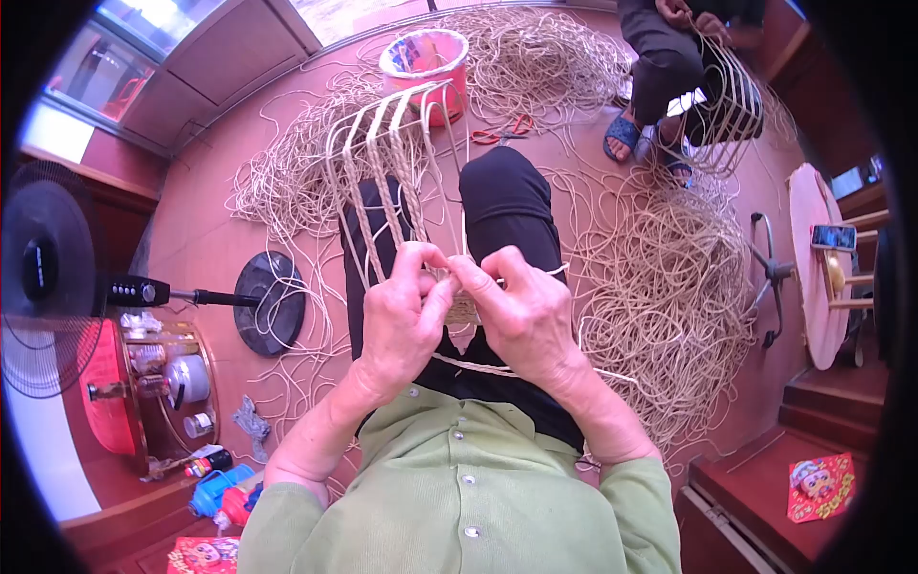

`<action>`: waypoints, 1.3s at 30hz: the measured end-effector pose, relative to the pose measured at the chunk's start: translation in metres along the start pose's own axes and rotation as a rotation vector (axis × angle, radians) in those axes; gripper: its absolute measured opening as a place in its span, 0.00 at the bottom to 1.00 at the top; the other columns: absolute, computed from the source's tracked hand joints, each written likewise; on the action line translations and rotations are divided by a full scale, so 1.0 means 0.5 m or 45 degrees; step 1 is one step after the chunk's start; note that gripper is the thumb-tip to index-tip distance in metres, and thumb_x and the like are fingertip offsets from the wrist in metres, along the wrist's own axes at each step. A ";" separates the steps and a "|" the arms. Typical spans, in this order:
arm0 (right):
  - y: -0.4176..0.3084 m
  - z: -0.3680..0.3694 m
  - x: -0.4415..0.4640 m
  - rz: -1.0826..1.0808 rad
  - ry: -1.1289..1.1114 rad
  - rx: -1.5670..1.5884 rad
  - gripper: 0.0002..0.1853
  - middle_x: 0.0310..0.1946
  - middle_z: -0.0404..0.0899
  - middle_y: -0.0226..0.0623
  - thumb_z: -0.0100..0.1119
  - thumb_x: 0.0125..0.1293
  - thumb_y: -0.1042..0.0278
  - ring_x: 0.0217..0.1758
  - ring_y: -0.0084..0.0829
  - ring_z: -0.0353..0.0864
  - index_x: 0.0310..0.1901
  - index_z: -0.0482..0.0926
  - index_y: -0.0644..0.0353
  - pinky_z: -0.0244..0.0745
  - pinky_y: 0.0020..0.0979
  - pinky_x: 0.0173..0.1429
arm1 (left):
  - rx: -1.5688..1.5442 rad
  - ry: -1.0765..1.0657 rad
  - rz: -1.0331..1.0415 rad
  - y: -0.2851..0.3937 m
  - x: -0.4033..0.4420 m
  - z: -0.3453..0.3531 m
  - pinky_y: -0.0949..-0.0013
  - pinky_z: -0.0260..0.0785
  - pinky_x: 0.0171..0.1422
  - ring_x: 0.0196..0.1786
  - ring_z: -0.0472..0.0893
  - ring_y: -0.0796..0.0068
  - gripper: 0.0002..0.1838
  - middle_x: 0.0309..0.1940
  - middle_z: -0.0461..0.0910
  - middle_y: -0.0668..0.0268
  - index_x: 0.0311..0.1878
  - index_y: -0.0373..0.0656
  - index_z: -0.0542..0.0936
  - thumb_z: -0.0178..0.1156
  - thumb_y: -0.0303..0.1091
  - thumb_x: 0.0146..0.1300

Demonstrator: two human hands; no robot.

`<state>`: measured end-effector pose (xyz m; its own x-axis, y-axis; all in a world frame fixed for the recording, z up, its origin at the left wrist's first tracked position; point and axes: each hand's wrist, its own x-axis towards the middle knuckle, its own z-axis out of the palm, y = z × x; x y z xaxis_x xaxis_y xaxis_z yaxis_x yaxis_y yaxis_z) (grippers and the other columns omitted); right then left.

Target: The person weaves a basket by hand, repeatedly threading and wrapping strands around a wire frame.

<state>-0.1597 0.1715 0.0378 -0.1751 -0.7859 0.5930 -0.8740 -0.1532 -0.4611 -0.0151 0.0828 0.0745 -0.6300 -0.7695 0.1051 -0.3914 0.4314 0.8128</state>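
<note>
A wire frame (389,143) with several bars, some wrapped in pale twisted cord, rests on my lap between my knees. My left hand (409,311) is closed at its near end, thumb and fingers pinching the pale cord. Close against it, my right hand (524,308) pinches the same cord, and the fingertips of both hands meet. A loose cord end (564,269) sticks out beyond my right hand. Below the hands, a length of cord (478,364) crosses my lap to the right. The exact spot being gripped is partly hidden by my fingers.
Large heaps of pale cord (669,316) cover the floor at right and back. A pink bucket (454,77) and red-handled scissors (504,129) lie ahead. A black fan (43,268) stands left. Another person's hands (703,21) hold a similar frame (732,110). A phone (834,237) sits on a stool.
</note>
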 end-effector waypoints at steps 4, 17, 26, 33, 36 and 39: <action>-0.025 -0.009 0.010 -0.009 -0.030 -0.070 0.20 0.36 0.72 0.32 0.69 0.60 0.69 0.24 0.31 0.76 0.55 0.83 0.50 0.74 0.34 0.29 | -0.066 -0.139 0.024 0.008 -0.005 -0.024 0.74 0.67 0.28 0.21 0.74 0.82 0.14 0.21 0.77 0.68 0.59 0.40 0.71 0.54 0.24 0.73; -0.050 0.061 -0.024 0.381 0.012 0.458 0.25 0.44 0.86 0.43 0.58 0.64 0.82 0.42 0.40 0.89 0.63 0.78 0.56 0.82 0.36 0.44 | 0.466 -0.190 0.237 -0.017 0.036 -0.039 0.51 0.77 0.39 0.34 0.85 0.47 0.40 0.30 0.84 0.49 0.77 0.49 0.60 0.53 0.18 0.60; -0.042 0.084 -0.044 0.412 0.066 0.452 0.25 0.43 0.87 0.46 0.57 0.71 0.78 0.43 0.33 0.89 0.68 0.69 0.60 0.80 0.31 0.45 | 0.302 -0.336 0.160 -0.040 0.061 -0.048 0.54 0.78 0.42 0.34 0.86 0.49 0.43 0.28 0.83 0.52 0.77 0.48 0.61 0.55 0.17 0.54; -0.035 0.095 -0.059 0.791 0.059 0.790 0.14 0.29 0.81 0.34 0.59 0.72 0.75 0.29 0.16 0.74 0.52 0.63 0.60 0.70 0.23 0.32 | 0.238 -0.365 0.157 -0.063 0.065 -0.019 0.55 0.78 0.44 0.35 0.87 0.53 0.42 0.30 0.84 0.53 0.77 0.47 0.60 0.52 0.15 0.56; 0.003 0.117 -0.082 0.830 0.030 0.801 0.14 0.24 0.79 0.36 0.60 0.72 0.73 0.23 0.18 0.71 0.49 0.63 0.60 0.65 0.28 0.26 | 0.132 -0.345 0.168 -0.091 0.065 0.015 0.56 0.79 0.45 0.37 0.88 0.54 0.40 0.30 0.85 0.52 0.77 0.46 0.61 0.52 0.15 0.58; 0.003 0.102 -0.062 0.935 0.047 1.328 0.14 0.35 0.83 0.34 0.60 0.73 0.73 0.33 0.15 0.74 0.49 0.62 0.60 0.71 0.21 0.37 | 0.184 -0.293 0.114 -0.069 0.077 0.007 0.55 0.79 0.42 0.34 0.87 0.55 0.40 0.28 0.84 0.52 0.76 0.47 0.62 0.55 0.16 0.58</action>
<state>-0.1322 0.1651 -0.0152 -0.4913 -0.8709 -0.0099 0.1985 -0.1009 -0.9749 -0.0281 0.0401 0.0483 -0.7957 -0.6051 0.0267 -0.4084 0.5686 0.7141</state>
